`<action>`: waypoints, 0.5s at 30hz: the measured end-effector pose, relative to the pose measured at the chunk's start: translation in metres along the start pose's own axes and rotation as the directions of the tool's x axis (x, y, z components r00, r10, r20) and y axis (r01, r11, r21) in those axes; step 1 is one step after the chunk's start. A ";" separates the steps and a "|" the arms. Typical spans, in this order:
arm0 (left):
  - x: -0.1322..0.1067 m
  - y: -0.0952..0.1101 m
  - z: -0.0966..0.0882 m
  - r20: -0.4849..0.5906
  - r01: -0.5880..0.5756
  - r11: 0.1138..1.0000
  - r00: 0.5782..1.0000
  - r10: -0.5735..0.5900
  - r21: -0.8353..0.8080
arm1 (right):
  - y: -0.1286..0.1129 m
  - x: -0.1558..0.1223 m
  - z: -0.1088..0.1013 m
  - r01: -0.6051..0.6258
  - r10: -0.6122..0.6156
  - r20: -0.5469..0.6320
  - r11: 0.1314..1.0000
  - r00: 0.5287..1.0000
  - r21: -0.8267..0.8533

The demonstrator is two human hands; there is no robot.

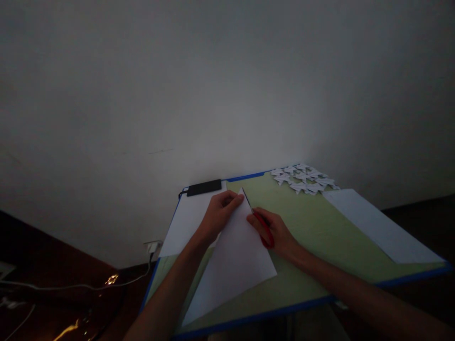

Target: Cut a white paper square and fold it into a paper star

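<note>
Head view: left hand (221, 212) tight on paper (239, 258), right hand (280, 234) snug round red scissors (270, 240), blades (252, 210) mostly hidden

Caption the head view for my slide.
Left hand pinches white paper while the right hand holds red-handled scissors at its edge.

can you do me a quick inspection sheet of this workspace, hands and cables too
surface: green table with blue edges, against the wall
job's things: white paper held up at its far tip; red-handled scissors at its right edge
clutter: folded paper pieces at the far edge; loose paper at right; another sheet at left, with a black box at its far end
hands: left hand pinches the paper; right hand grips the scissors
cables: white cable runs left from a wall plug, off the table
surroundings: plain wall, dim light
</note>
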State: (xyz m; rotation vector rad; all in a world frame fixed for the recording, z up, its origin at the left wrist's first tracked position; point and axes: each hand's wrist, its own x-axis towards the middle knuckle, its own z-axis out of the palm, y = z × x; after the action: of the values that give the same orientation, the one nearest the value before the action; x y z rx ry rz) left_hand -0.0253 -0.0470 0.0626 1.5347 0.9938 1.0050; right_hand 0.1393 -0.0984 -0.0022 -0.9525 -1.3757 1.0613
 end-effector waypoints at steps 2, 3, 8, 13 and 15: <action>0.000 0.000 0.000 0.008 0.005 1.000 1.000 -0.005 -0.008 | 0.000 0.000 0.000 -0.015 0.015 0.005 1.000 1.000 0.015; -0.001 0.000 0.001 0.019 0.005 1.000 1.000 -0.005 -0.008 | 0.000 0.000 0.000 -0.022 0.022 0.004 1.000 1.000 0.022; -0.002 0.000 0.003 0.029 0.002 1.000 1.000 -0.002 0.003 | 0.000 0.002 -0.001 -0.037 0.038 -0.027 0.999 0.999 0.030; -0.002 -0.002 0.001 0.000 0.007 1.000 1.000 -0.007 -0.013 | -0.003 0.001 -0.002 -0.039 0.040 -0.054 0.999 0.998 0.017; -0.001 -0.003 0.000 -0.002 -0.006 1.000 1.000 0.006 -0.009 | -0.003 0.002 -0.002 -0.050 0.052 -0.053 0.998 0.997 0.042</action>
State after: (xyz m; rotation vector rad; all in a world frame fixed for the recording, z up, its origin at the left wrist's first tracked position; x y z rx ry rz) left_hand -0.0259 -0.0476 0.0596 1.5310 0.9853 1.0140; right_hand 0.1412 -0.0973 0.0007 -0.9839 -1.2875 1.0901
